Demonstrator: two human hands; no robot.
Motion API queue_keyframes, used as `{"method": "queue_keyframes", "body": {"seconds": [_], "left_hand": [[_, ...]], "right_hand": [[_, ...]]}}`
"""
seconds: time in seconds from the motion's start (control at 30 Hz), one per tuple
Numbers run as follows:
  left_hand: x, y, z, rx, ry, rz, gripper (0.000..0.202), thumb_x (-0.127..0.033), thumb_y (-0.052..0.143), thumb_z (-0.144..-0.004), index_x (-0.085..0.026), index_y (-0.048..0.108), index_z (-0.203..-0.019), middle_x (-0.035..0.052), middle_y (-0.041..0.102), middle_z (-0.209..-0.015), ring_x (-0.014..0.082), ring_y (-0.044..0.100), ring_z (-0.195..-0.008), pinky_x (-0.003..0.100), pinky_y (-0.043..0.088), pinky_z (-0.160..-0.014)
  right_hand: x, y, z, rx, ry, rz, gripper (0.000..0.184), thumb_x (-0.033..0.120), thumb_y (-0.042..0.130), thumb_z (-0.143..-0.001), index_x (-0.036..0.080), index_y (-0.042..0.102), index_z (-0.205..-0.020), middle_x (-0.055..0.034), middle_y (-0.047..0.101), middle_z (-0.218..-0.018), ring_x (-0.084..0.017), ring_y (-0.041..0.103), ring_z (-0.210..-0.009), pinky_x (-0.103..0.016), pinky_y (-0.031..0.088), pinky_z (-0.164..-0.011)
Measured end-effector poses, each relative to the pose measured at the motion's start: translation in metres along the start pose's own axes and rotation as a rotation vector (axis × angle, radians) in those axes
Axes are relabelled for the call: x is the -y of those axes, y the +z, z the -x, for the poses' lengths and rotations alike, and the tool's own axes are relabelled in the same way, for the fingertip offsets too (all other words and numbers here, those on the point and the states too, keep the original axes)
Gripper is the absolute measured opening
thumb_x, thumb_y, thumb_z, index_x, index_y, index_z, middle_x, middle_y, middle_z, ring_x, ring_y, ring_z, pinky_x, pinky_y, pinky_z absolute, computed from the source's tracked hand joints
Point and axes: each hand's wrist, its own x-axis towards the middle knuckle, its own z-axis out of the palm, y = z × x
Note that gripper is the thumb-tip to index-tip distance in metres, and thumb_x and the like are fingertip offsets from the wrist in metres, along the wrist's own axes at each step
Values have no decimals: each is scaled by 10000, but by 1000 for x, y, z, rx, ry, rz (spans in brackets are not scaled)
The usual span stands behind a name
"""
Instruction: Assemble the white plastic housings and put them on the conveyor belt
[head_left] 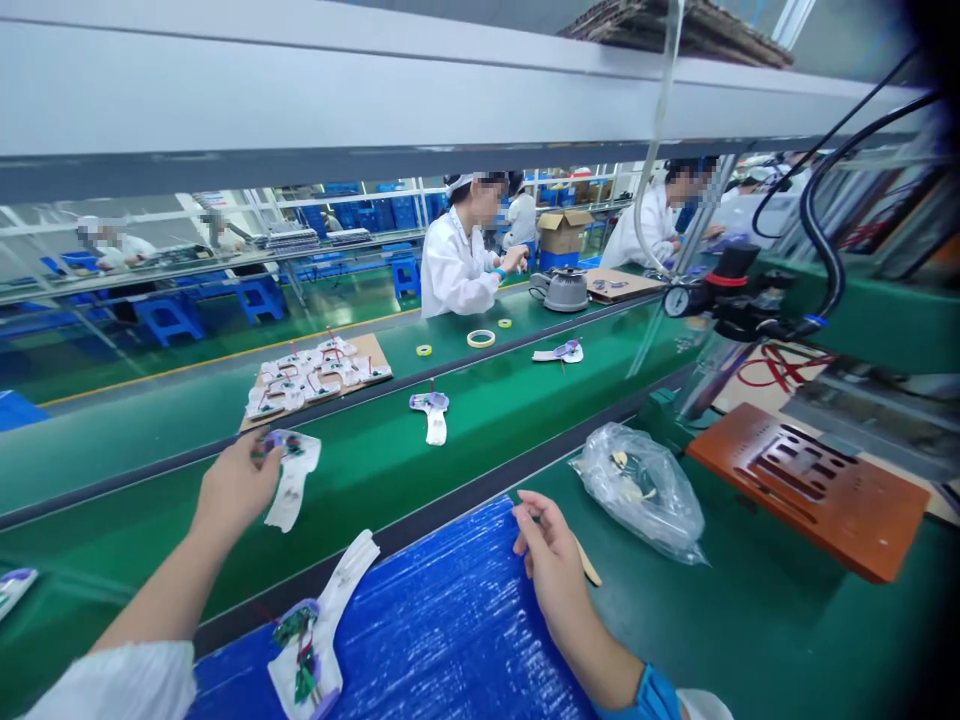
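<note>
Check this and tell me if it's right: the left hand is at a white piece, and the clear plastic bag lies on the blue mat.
Wrong on one point: the head view shows the clear plastic bag on the green worktop, right of the blue mat. The left hand is indeed at a white piece.

Factory workshop: green conveyor belt (495, 400), white-coated workers (454, 270), blue stools (169, 316).

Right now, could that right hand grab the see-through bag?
Probably yes. The see-through bag lies to the side of the right hand, on the green table, and nothing tall seems to stand between them.
</note>
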Motion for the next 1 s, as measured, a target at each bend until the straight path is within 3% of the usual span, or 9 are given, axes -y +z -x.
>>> {"method": "queue_keyframes", "body": {"seconds": [0.13,0.2,0.3,0.37,0.5,0.63,0.73,0.87,1.0], "left_hand": [[-1,11,-20,10,-54,-168,516,-289,484,-884,-57,448,-1343,224,524,-1316,398,508,-1192,514,425,-954],[-32,25,-17,-6,44,-169,515,-323,421,-916,-100,407,-1381,235,424,-1414,420,429,-1270,558,373,-988],[-99,62,-8,185,267,-96,449,-439,435,-922,-204,516,-1297,132,621,-1233,279,571,-1157,366,436,-963],[-140,87,-2,291,299,-72,521,-468,550,-858,-172,517,-1285,151,684,-1085,286,638,-1034,341,486,-855],[-180,103,21,359,314,-70,549,-168,617,-783,-65,478,-1304,261,643,-1094,344,633,-1031,395,485,-831],[-165,70,80,421,524,-10,622,-55,561,-748,-223,475,-1340,145,640,-1175,295,608,-1093,373,464,-902],[-132,51,136,492,680,62,692,-10,480,-735,-285,443,-1369,80,585,-1289,263,554,-1179,368,433,-978],[-96,54,189,420,626,151,617,-27,440,-743,-229,481,-1325,108,542,-1291,279,533,-1168,413,433,-981],[-101,65,213,359,719,324,499,-47,457,-752,-244,505,-1208,79,536,-1231,240,517,-1118,392,426,-968]], "right_hand": [[0,-1,0,18,93,-5,509,590,632,-783,188,599,-1094,0,555,-698,-131,478,-512,-241,342,-419],[-2,-2,0,29,115,1,516,598,613,-800,191,585,-1116,2,546,-693,-137,481,-530,-240,339,-419],[-6,-4,0,66,122,10,489,576,586,-836,201,564,-1149,5,538,-670,-148,485,-542,-240,345,-423],[-9,-6,-1,93,114,8,475,560,570,-855,205,545,-1170,6,534,-659,-148,469,-526,-239,340,-413],[-9,-11,-5,109,107,-3,455,547,528,-881,208,527,-1185,11,517,-625,-145,432,-470,-249,334,-387],[0,-14,-10,83,53,40,513,539,527,-878,175,537,-1238,9,516,-619,-160,481,-492,-261,362,-409],[8,-15,-11,222,-66,169,440,480,592,-853,164,635,-1156,-14,579,-696,-169,539,-589,-280,438,-531],[11,-13,-5,462,-189,328,273,380,554,-886,180,740,-889,-66,669,-832,-216,612,-792,-320,476,-710],[8,-12,0,504,-94,243,239,317,558,-847,172,719,-949,-72,690,-880,-196,628,-724,-303,500,-621]]}}
